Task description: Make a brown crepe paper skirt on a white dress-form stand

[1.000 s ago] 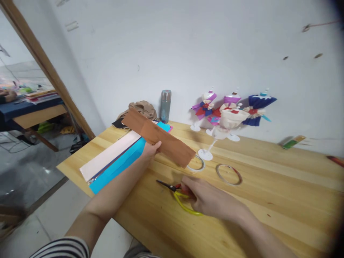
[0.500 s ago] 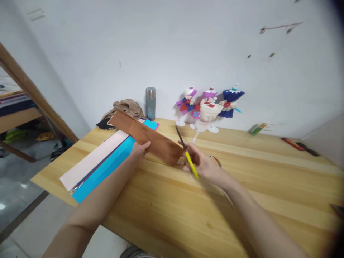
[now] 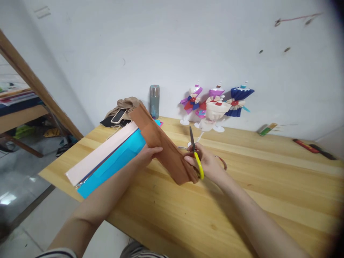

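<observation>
A long folded sheet of brown paper [image 3: 163, 150], probably crepe paper, slants over the table in front of me. My left hand [image 3: 149, 154] grips its near edge, thumb on top. In my right hand [image 3: 205, 161] is a pair of scissors [image 3: 198, 163] with yellow handles, its dark blades pointing up and away. The fingers of that hand also touch the right end of the brown paper. Under and left of the brown sheet lie folded blue paper [image 3: 113, 161] and pale pink paper [image 3: 100, 154].
Behind stand a grey flask [image 3: 154, 102] and several paper-dressed ornaments [image 3: 215, 107] on white stands. A phone [image 3: 118, 115] rests on brown cloth [image 3: 130, 103]. Toward the right are a green-and-orange tube [image 3: 268, 129] and a red-and-black tool [image 3: 313, 148] on the wooden table [image 3: 242, 215].
The brown paper has swung steeper, its right end lower and toward me, and its folds have loosened. The phone on the cloth is now uncovered. The view has shifted slightly left.
</observation>
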Demonstrator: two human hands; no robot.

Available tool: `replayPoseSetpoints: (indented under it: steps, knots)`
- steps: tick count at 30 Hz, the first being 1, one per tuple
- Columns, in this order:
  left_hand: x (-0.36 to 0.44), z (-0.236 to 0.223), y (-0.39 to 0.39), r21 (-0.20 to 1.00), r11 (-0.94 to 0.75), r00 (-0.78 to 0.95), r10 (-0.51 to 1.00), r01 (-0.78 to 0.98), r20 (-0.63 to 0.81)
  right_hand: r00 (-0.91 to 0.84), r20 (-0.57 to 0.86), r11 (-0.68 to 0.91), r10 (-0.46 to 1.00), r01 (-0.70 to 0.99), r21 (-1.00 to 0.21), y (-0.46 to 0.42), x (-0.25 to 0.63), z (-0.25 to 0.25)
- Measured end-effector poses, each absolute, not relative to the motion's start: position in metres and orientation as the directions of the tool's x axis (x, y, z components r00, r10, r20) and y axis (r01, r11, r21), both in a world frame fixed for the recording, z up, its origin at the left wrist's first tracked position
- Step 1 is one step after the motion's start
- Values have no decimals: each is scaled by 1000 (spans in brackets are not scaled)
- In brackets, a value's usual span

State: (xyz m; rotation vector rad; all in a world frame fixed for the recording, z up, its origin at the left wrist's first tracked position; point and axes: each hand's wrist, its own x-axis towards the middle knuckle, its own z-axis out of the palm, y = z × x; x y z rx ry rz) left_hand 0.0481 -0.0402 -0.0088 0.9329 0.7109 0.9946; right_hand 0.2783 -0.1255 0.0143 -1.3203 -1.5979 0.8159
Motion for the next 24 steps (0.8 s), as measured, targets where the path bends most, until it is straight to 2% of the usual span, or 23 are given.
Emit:
replayPoseSetpoints:
  steps: [8,10,15,21,24]
  knots:
    - [51,-11,-47,911,215,479,877,-353,-21,-42,100,108,994,324,-940,-126,272,20]
    - [50,-10,-45,902,213,465,885,-374,-16,-22,92,93,996,356,-930,-124,272,20]
    - [44,-13,-33,908,244,341,932,-340,-123,-33,77,84,997,391,-917,-123,270,21]
    - [43,-4,-36,929,187,407,912,-321,-43,-46,-35,-20,998,306,-952,-124,267,18]
    - [37,1,-31,932,153,356,934,-327,-29,-37,-106,-94,994,239,-966,-125,268,18]
